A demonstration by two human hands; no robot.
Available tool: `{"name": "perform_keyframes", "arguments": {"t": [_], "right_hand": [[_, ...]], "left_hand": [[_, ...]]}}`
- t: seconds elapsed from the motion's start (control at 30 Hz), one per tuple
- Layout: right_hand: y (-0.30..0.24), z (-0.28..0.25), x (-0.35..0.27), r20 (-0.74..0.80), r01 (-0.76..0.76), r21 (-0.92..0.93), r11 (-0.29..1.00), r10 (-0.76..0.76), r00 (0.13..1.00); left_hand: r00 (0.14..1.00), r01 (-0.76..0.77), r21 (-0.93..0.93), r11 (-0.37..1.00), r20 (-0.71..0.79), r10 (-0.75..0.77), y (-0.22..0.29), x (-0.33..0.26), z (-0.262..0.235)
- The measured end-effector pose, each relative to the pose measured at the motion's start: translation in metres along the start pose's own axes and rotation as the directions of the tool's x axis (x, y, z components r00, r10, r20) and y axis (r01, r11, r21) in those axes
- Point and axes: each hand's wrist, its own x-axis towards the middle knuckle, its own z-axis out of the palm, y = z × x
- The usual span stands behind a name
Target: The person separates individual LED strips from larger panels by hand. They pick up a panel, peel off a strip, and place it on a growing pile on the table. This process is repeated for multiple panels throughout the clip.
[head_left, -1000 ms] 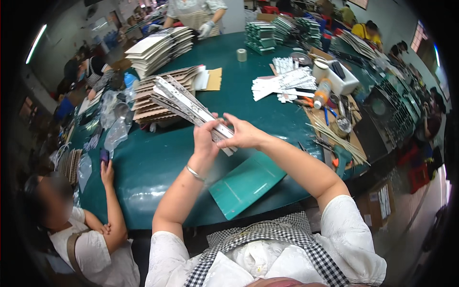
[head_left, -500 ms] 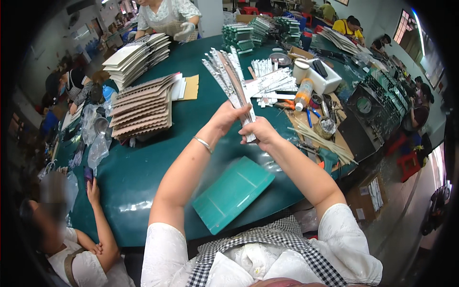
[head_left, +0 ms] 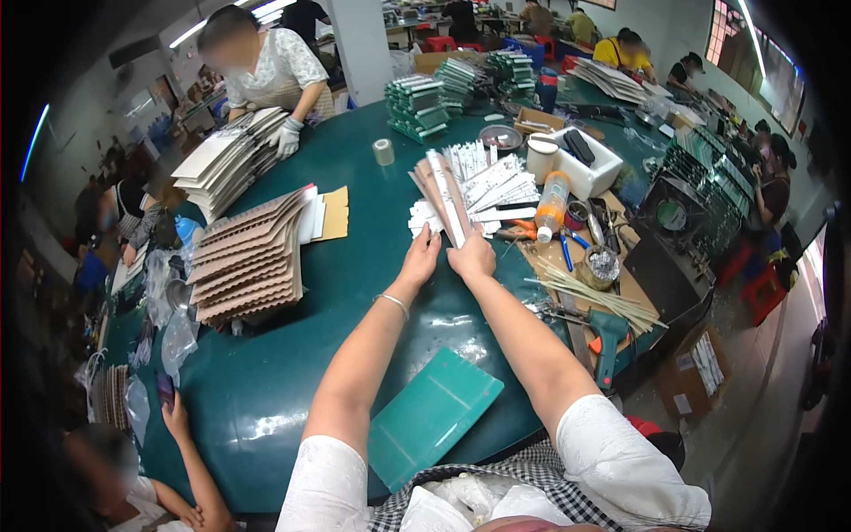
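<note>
Both hands on a stack of flat card pieces, out on the green table.

My left hand (head_left: 420,257) and right hand (head_left: 472,259) pinch the near end of the card stack (head_left: 441,195), fingers closed round it, stack angled away. White cut pieces (head_left: 496,186) just beside, orange bottle (head_left: 551,201) right, green board (head_left: 434,417) near me.

The room is bright and evenly lit by long tube lamps on the ceiling, and the glossy green table (head_left: 292,399) shows white glare patches near its front edge. Shadows are soft and short. The fisheye lens bends straight lines toward the rim, where a dark vignette closes the picture; faces are blurred.
</note>
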Motion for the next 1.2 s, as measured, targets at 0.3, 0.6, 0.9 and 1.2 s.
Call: {"name": "perform_keyframes", "arguments": {"t": [0.3,0.6,0.9,1.2], "right_hand": [[0.003,0.005,-0.01,0.016,0.216,-0.265,0.94,-0.22,0.975],[-0.001,-0.035,-0.023,0.251,0.273,-0.41,0.87,-0.18,0.951],[0.01,-0.058,-0.043,0.186,0.31,-0.331,0.891,-0.261,0.947],[0.037,-0.093,-0.106,0.313,0.603,-0.111,0.79,-0.548,0.776]], "left_hand": [[1.0,0.006,0.201,0.979,0.015,-0.009,0.034,0.005,0.01],[0.985,0.099,0.318,0.943,-0.164,-0.048,0.046,-0.01,0.016],[0.963,0.062,0.233,0.971,-0.271,0.004,0.04,-0.024,0.004],[0.936,0.096,0.386,0.917,-0.349,0.05,0.031,-0.039,-0.017]]}}
